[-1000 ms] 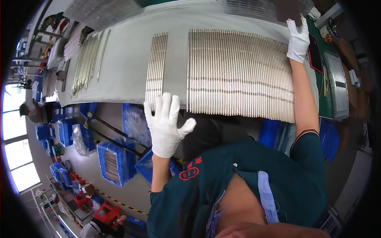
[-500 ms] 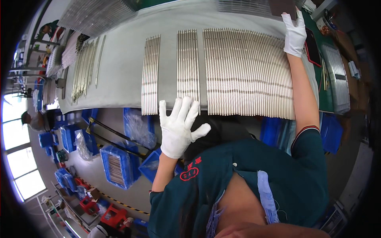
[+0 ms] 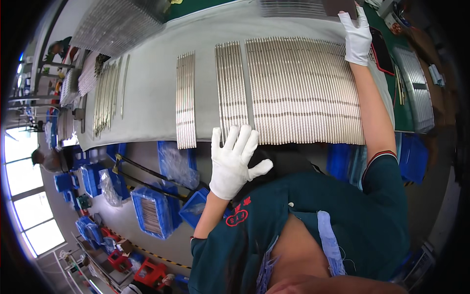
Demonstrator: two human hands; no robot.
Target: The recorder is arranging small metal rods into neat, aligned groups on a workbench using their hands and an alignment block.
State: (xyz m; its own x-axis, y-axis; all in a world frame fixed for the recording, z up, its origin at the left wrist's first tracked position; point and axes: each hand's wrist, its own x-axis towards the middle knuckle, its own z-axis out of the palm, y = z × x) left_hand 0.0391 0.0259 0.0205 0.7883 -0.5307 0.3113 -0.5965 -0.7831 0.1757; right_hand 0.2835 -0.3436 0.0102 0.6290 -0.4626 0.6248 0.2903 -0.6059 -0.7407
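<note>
My left hand (image 3: 234, 164), in a white glove, is open with its fingers spread. Its fingertips lie at the near ends of a narrow middle row of thin silvery metal rods (image 3: 230, 83) and reach the edge of the wide row of rods (image 3: 303, 88) to the right. My right hand (image 3: 357, 41), gloved with bare fingertips, is stretched to the far right. Its thumb and fingers close at the corner of a dark brown flat piece (image 3: 337, 6), partly cut off by the upper edge. Another narrow row of rods (image 3: 186, 100) lies left of the middle one.
The rods rest on a grey cloth-covered table (image 3: 152, 98). Loose rods (image 3: 107, 93) and clear ridged trays (image 3: 115, 24) are at the left. A phone (image 3: 382, 51) lies beside my right wrist. Blue bins (image 3: 152, 210) stand on the floor beyond the near edge.
My left hand has slid a little to the right along the near rod ends. My right hand stays at the brown piece. The whole view has shifted slightly.
</note>
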